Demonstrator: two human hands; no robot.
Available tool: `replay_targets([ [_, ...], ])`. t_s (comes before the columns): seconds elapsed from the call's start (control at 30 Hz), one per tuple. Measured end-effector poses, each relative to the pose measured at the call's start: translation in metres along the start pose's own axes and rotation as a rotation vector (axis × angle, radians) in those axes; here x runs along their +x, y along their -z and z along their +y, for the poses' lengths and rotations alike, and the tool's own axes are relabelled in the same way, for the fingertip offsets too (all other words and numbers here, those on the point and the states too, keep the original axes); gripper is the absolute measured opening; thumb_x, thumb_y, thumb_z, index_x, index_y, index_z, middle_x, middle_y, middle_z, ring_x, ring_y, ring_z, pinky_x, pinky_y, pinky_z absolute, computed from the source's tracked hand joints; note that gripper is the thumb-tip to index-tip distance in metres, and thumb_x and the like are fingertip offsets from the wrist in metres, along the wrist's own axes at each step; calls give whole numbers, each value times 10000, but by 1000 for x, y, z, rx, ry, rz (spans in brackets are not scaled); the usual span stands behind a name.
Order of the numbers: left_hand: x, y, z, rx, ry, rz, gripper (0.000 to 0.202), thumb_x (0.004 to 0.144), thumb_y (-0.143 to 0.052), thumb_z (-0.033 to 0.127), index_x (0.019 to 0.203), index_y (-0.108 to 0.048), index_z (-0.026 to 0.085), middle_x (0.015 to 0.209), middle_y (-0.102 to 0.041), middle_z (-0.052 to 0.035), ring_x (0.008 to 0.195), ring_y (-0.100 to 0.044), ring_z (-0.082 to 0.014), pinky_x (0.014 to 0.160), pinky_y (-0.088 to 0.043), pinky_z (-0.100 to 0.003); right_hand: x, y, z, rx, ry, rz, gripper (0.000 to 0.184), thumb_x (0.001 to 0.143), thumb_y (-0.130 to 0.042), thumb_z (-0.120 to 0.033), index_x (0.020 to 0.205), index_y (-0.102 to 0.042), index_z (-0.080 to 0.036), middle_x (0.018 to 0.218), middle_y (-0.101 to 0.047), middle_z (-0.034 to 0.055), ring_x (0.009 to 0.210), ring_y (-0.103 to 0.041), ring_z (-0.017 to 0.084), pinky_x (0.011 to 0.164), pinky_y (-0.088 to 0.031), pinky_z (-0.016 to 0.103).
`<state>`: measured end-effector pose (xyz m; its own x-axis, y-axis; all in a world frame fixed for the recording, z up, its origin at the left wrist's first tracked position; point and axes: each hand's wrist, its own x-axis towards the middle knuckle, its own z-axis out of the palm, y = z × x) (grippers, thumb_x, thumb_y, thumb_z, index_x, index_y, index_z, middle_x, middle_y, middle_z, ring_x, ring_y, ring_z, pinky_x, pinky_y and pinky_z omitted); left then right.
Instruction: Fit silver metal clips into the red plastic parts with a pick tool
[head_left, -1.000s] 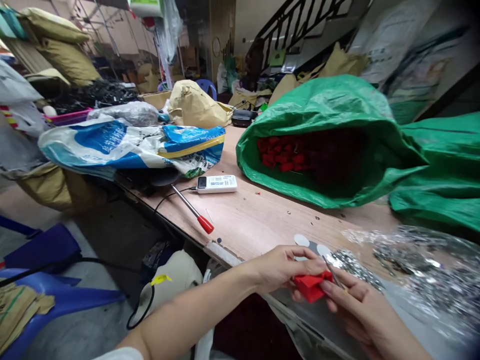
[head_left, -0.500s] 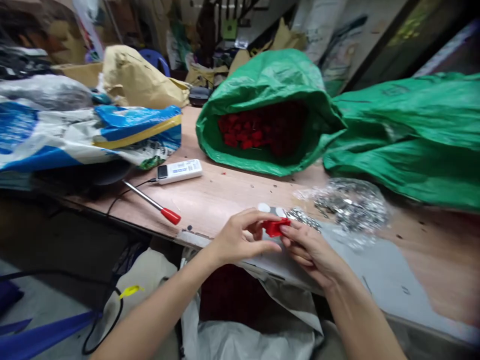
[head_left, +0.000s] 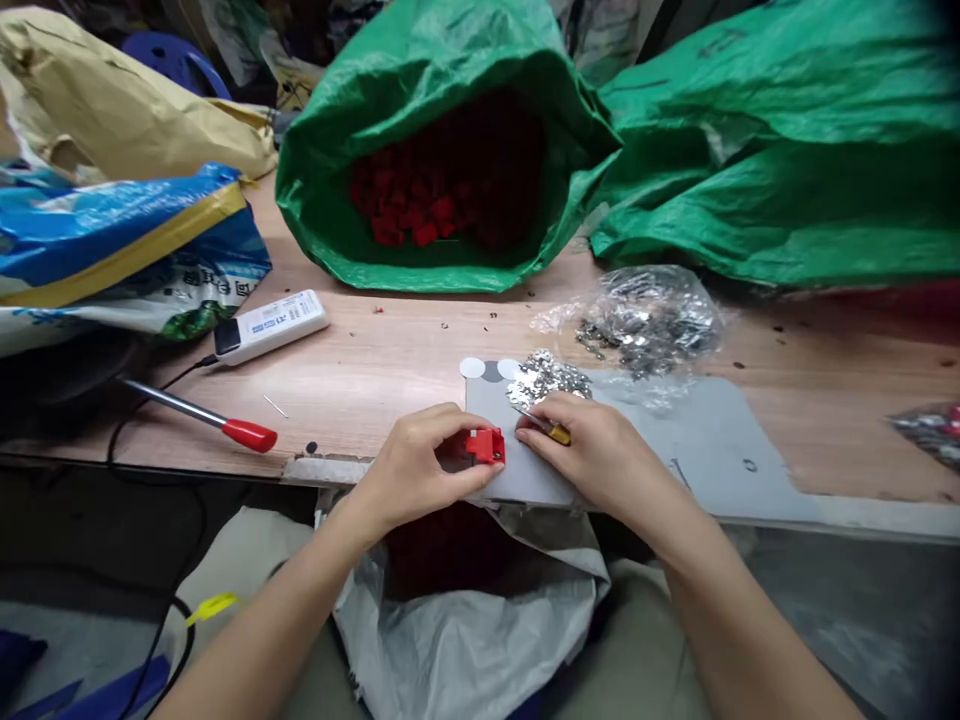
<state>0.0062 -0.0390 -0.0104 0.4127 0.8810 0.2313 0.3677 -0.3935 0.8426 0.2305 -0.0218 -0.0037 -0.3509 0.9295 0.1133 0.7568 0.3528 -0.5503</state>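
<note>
1. The red plastic piece (head_left: 485,445) sits at the front edge of the table (head_left: 390,370), on the near-left corner of a grey sheet (head_left: 675,450). The left hand (head_left: 424,465) pinches it, thumb and fingers clamped on its sides.
2. Half a second earlier both hands held the piece up, clear of the table. It is now down on the sheet and only the left hand grips it, so the work has moved from handling in the air to a steadied piece on a flat support.
3. The right hand (head_left: 592,455) rests on the sheet just beside the piece. Its fingers are closed on a thin tool (head_left: 551,430) with a metal shaft and a yellowish end, and it is apart from the piece.
4. The piece is small, blocky, hard-edged and glossy.
5. Just behind the right hand lies a loose heap of metal bits (head_left: 547,375), shiny and flake-like. Farther back a crinkled clear bag (head_left: 645,315) holds more of them.
6. Toward the back edge a green sack (head_left: 420,60), thin and glossy, lies on its side with its mouth open on a mass of red pieces (head_left: 409,215). A second green sack (head_left: 787,150) fills the back-right corner.
7. Toward the left edge lie a white remote (head_left: 271,326) and a screwdriver (head_left: 202,418) with a steel shaft and red handle. Beyond them are a blue and white bag (head_left: 112,250) and a brown paper sack (head_left: 112,110).
8. Below the front edge hangs a pale plastic bag (head_left: 465,630), creased and open.
</note>
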Motion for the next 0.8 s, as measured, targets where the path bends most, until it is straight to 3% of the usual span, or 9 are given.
replay_targets([
  [0.1,0,-2,-1,-3,8,-6,238,832,-715,279,1048,-698,180,945,-686,-71,844,-632,-183,764,-475,-272,-1,3,0,36,-36,-12,102,854,-616,-255,782,-648,-190,798,-652,34,732,-590,184,615,-401,267],
  [0.2,-1,-3,-2,-5,20,-4,255,838,-716,328,1040,-689,175,958,-695,-73,852,-643,-182,772,-483,-268,-3,7,1,223,-166,-81,195,843,-633,-358,761,-667,-184,722,-625,15,640,-547,155,538,-379,239],
  [0.4,-4,-6,-6,51,27,53,251,798,-757,365,839,-618,159,789,-670,-24,688,-600,-125,653,-450,-223,-5,-6,-10,535,-406,-133,298,809,-645,-432,716,-663,-149,529,-454,-29,445,-336,80,408,-201,208],
  [0.53,-3,-6,-5,78,-11,67,253,796,-760,356,815,-597,162,772,-662,-8,670,-582,-109,627,-433,-207,-2,-14,-16,557,-410,-90,307,797,-654,-428,697,-661,-138,515,-439,-33,435,-304,68,407,-194,202],
  [0.8,-3,-6,-5,97,-81,84,204,786,-768,283,810,-611,156,746,-653,4,661,-577,-100,614,-427,-200,3,-15,-26,380,-350,-52,252,797,-617,-361,669,-674,-152,575,-572,6,505,-437,110,455,-279,219],
])
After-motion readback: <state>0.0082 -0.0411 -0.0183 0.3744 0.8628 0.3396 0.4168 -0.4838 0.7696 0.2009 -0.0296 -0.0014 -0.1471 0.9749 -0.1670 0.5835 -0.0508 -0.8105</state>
